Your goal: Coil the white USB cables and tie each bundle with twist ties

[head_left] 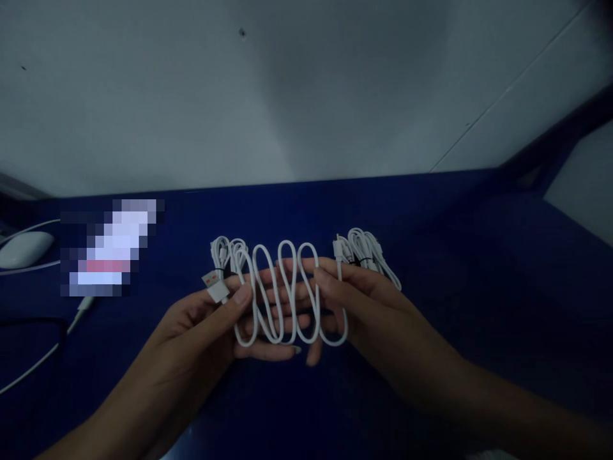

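Note:
A white USB cable [293, 291] lies in zigzag loops across the fingers of both hands. My left hand [215, 326] is closed on its left end, with the thumb pressing the first loop; the USB plug [218, 289] sticks out beside that thumb. On the other side, my right hand [364, 300] pinches the last loops between thumb and fingers. The cable's smaller plug [338, 248] stands up above the right hand. The fingers of both hands overlap beneath the loops, partly hidden by the cable.
Behind my hands, bundled white cables lie on the blue table [268, 211], one group at left [221, 250] and one at right [361, 246]. Farther left are a pixelated bright device [115, 246] with a cord and a white mouse-like object [26, 249]. A pale wall [191, 96] rises behind.

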Demonstrator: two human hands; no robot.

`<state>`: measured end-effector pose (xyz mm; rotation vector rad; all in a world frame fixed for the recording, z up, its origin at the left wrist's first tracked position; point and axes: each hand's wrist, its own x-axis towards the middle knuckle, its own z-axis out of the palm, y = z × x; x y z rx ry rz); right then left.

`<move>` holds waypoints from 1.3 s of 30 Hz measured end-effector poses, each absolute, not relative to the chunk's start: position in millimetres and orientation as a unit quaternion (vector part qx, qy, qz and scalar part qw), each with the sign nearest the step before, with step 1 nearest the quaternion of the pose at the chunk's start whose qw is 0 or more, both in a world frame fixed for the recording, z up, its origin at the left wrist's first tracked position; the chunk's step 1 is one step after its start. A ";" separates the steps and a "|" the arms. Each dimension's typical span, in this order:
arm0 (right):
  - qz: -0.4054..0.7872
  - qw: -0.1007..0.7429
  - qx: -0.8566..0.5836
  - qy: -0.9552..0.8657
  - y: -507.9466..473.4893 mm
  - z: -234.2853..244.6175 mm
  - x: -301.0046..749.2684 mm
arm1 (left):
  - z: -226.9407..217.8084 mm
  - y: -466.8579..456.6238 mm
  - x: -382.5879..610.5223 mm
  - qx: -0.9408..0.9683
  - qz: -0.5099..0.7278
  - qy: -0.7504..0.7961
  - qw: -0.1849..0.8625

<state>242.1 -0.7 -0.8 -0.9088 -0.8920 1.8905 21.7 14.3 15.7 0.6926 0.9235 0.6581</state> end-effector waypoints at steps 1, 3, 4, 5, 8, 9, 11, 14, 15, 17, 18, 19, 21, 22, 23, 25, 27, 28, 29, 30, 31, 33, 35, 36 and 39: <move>0.749 0.418 -0.372 -0.354 -1.3 -0.2 242.6 | 16.6 14.7 21.6 0.326 0.300 0.428 0.788; 0.734 0.420 -0.407 -0.346 -3.6 0.7 243.6 | 16.7 15.1 20.8 0.329 0.291 0.433 0.787; 0.721 0.420 -0.432 -0.343 -4.9 0.9 244.1 | 15.9 15.0 19.9 0.325 0.290 0.439 0.786; 0.704 0.419 -0.460 -0.343 -6.0 1.0 244.6 | 14.4 14.5 18.7 0.322 0.293 0.441 0.785; 0.660 0.412 -0.524 -0.346 -7.3 1.1 245.8 | 8.4 12.5 13.9 0.314 0.310 0.445 0.779; 0.659 0.410 -0.528 -0.345 -6.9 1.1 246.1 | 6.5 12.0 12.3 0.313 0.313 0.449 0.776; 0.671 0.417 -0.511 -0.339 -5.2 1.2 246.4 | 4.1 11.6 9.8 0.320 0.315 0.458 0.767; 0.695 0.433 -0.464 -0.339 -2.5 1.3 246.5 | 5.1 12.8 9.9 0.330 0.320 0.487 0.743; 0.700 0.436 -0.453 -0.339 -1.9 1.3 246.7 | 6.4 13.5 10.9 0.332 0.326 0.495 0.734; 0.706 0.438 -0.437 -0.343 -1.1 1.1 247.2 | 9.1 14.8 13.3 0.333 0.334 0.500 0.726; 0.709 0.439 -0.431 -0.345 -0.9 1.0 247.5 | 10.1 15.4 14.4 0.334 0.335 0.502 0.724; 0.713 0.438 -0.424 -0.347 -0.6 0.8 247.7 | 10.8 15.8 15.2 0.335 0.335 0.501 0.724; 0.720 0.435 -0.413 -0.349 -0.1 0.3 247.9 | 11.1 16.4 15.9 0.335 0.334 0.502 0.724; 0.723 0.434 -0.411 -0.347 0.2 0.1 247.9 | 10.9 16.5 15.9 0.334 0.332 0.503 0.725; 0.724 0.435 -0.412 -0.341 0.5 0.0 247.8 | 10.8 16.6 15.6 0.333 0.332 0.504 0.724; 0.724 0.441 -0.414 -0.330 1.0 0.1 247.4 | 10.7 16.4 14.9 0.331 0.333 0.504 0.725; 0.726 0.446 -0.410 -0.324 1.4 0.4 247.3 | 11.2 16.3 14.6 0.331 0.339 0.503 0.723; 0.726 0.448 -0.412 -0.322 1.5 0.4 247.3 | 11.4 16.4 14.6 0.329 0.344 0.504 0.721; 0.724 0.448 -0.417 -0.319 1.7 0.4 247.3 | 11.4 16.4 14.6 0.325 0.348 0.506 0.719; 0.721 0.448 -0.423 -0.315 1.9 0.2 247.4 | 11.3 16.5 14.5 0.321 0.350 0.508 0.718; 0.719 0.449 -0.430 -0.311 2.2 -0.2 247.6 | 10.8 16.4 14.3 0.320 0.352 0.508 0.718; 0.720 0.448 -0.433 -0.306 3.1 -1.6 247.8 | 9.3 16.0 13.4 0.321 0.354 0.508 0.717; 0.716 0.451 -0.434 -0.310 4.2 -3.4 248.0 | 7.9 15.2 12.0 0.321 0.358 0.511 0.713; 0.710 0.452 -0.441 -0.312 4.6 -4.3 248.1 | 7.5 14.7 11.2 0.316 0.360 0.517 0.709; 0.693 0.448 -0.469 -0.314 5.3 -5.9 248.4 | 7.7 13.7 9.1 0.307 0.366 0.529 0.702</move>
